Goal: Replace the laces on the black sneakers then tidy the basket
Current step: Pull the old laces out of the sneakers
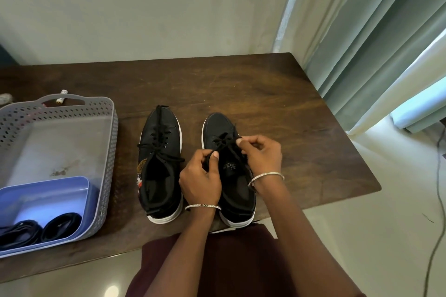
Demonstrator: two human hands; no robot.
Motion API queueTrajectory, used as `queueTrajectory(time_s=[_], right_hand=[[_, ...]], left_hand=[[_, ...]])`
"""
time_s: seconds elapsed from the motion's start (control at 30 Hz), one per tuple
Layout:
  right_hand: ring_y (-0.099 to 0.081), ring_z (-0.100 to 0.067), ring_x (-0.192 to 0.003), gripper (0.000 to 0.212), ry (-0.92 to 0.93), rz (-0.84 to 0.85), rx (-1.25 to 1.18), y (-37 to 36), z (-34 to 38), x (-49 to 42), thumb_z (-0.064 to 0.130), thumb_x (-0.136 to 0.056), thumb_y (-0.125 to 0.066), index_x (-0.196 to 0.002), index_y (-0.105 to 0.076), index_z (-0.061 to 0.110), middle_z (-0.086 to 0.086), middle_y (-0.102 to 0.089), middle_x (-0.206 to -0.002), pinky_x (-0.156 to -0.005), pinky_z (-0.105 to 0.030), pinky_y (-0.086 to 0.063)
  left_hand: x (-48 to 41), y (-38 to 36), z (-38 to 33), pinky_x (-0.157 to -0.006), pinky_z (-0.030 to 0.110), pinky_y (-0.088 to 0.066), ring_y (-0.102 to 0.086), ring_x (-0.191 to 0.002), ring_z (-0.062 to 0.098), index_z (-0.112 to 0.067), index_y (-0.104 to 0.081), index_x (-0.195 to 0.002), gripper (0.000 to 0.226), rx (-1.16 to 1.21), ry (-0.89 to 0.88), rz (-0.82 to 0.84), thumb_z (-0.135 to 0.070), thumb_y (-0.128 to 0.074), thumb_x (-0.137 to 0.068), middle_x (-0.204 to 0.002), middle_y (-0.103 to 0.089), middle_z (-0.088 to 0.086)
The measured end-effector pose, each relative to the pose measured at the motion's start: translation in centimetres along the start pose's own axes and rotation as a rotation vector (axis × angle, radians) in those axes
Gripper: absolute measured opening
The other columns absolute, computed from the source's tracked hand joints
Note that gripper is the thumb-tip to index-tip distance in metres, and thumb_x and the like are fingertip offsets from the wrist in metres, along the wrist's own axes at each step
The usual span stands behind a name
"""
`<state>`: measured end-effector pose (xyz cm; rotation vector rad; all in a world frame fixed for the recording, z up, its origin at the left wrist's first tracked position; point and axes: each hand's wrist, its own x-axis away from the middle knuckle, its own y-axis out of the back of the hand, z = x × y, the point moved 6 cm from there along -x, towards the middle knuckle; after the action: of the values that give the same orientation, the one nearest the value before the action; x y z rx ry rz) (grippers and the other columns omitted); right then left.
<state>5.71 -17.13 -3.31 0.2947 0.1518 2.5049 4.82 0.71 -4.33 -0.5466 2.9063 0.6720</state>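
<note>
Two black sneakers with white soles stand side by side on the dark wooden table [265, 94], toes pointing away from me. The left sneaker [160, 166] has a loose black lace [159, 128] threaded through its eyelets, one end trailing over the toe. Both hands work over the right sneaker [239, 200]. My left hand [201, 178] pinches a black lace end beside the tongue. My right hand [259, 152] pinches the lace [223, 141] near the upper eyelets. A grey perforated basket [106, 152] sits at the left.
Inside the basket a blue tray [48, 190] holds dark coiled laces [38, 229]. A small white tube [61, 96] lies behind the basket. Curtains [374, 43] hang at the right past the table's edge, and a cable [436, 224] runs over the floor there.
</note>
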Motion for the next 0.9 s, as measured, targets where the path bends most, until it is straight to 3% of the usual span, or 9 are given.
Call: queueTrajectory(time_s=[0.1,0.17,0.27,0.33,0.4,0.53,0.63,0.77,0.9], right_hand=[[-0.049,-0.009,-0.043,0.011,-0.413,-0.086,-0.441,0.9,-3.1,-0.3,-0.001,-0.084,-0.07,-0.076,-0.064,0.003,-0.009,-0.059,-0.062,-0.04,-0.02,-0.035],[-0.052,-0.011,-0.047,0.012,-0.48,-0.102,-0.45,1.5,-4.0,-0.6,-0.001,-0.083,-0.07,-0.078,-0.06,0.004,-0.008,-0.058,-0.064,-0.038,-0.02,-0.035],[-0.066,-0.014,-0.076,0.018,-0.143,-0.069,0.045,2.1,-2.5,-1.0,0.018,-0.075,-0.078,-0.091,-0.07,0.019,0.001,-0.07,-0.085,-0.068,-0.028,-0.054],[-0.06,-0.011,-0.097,0.035,0.248,0.026,0.404,1.0,0.3,-0.2,0.028,-0.076,-0.076,-0.109,-0.067,0.027,0.006,-0.065,-0.107,-0.088,-0.024,-0.045],[-0.052,-0.016,-0.104,0.036,0.549,0.125,0.648,-1.0,2.4,1.1,0.033,-0.079,-0.069,-0.114,-0.065,0.029,0.007,-0.059,-0.111,-0.088,-0.023,-0.037],[-0.044,-0.018,-0.111,0.028,0.696,0.188,0.921,-3.2,3.5,2.1,0.035,-0.084,-0.068,-0.112,-0.069,0.029,0.01,-0.059,-0.114,-0.085,-0.035,-0.036],[-0.05,-0.022,-0.113,0.023,0.732,0.223,1.077,-4.0,3.5,1.9,0.028,-0.089,-0.065,-0.111,-0.07,0.025,0.006,-0.064,-0.113,-0.089,-0.039,-0.036],[-0.058,-0.019,-0.092,0.004,0.74,0.089,0.904,-3.1,3.9,1.9,0.026,-0.082,-0.075,-0.085,-0.073,0.025,0.009,-0.068,-0.089,-0.077,-0.037,-0.043],[-0.067,-0.005,-0.071,0.008,0.29,-0.02,0.313,-0.5,2.3,0.9,0.02,-0.078,-0.08,-0.074,-0.073,0.023,0.012,-0.072,-0.074,-0.072,-0.023,-0.053]], left_hand=[[0.0,0.0,0.1,-0.064,0.033,-0.052,-0.066,-0.069,0.016,-0.022,-0.071,-0.087,0.01,0.003,0.0,-0.005,-0.032,-0.068,-0.089,-0.074,-0.07,-0.007],[0.1,0.0,0.1,-0.064,0.034,-0.052,-0.066,-0.068,0.016,-0.022,-0.071,-0.087,0.008,0.004,0.004,-0.004,-0.03,-0.07,-0.089,-0.074,-0.07,-0.007],[0.0,0.0,0.0,-0.063,0.034,-0.052,-0.066,-0.068,0.016,-0.022,-0.071,-0.087,0.008,0.003,0.004,-0.006,-0.03,-0.07,-0.089,-0.074,-0.07,-0.007],[0.0,-0.1,0.0,-0.063,0.034,-0.052,-0.067,-0.068,0.017,-0.022,-0.071,-0.087,0.008,0.0,0.005,-0.005,-0.031,-0.069,-0.089,-0.074,-0.07,-0.006],[0.0,0.0,0.0,-0.063,0.035,-0.052,-0.067,-0.068,0.018,-0.022,-0.071,-0.088,0.009,-0.002,0.001,-0.005,-0.03,-0.069,-0.089,-0.074,-0.071,-0.005],[0.0,-0.1,0.0,-0.063,0.035,-0.053,-0.067,-0.069,0.016,-0.021,-0.071,-0.089,0.007,0.001,0.003,-0.002,-0.028,-0.07,-0.089,-0.076,-0.072,-0.005],[0.0,-0.1,0.0,-0.063,0.035,-0.053,-0.067,-0.069,0.014,-0.021,-0.072,-0.089,0.01,0.01,0.003,0.004,-0.03,-0.068,-0.089,-0.076,-0.072,-0.006],[0.0,0.0,0.0,-0.063,0.035,-0.053,-0.068,-0.07,0.017,-0.022,-0.072,-0.088,0.008,0.01,0.009,-0.008,-0.029,-0.07,-0.088,-0.075,-0.072,-0.005],[0.0,0.0,-0.1,-0.064,0.034,-0.053,-0.067,-0.069,0.015,-0.022,-0.071,-0.087,0.006,0.011,0.006,-0.007,-0.028,-0.07,-0.089,-0.074,-0.071,-0.006]])
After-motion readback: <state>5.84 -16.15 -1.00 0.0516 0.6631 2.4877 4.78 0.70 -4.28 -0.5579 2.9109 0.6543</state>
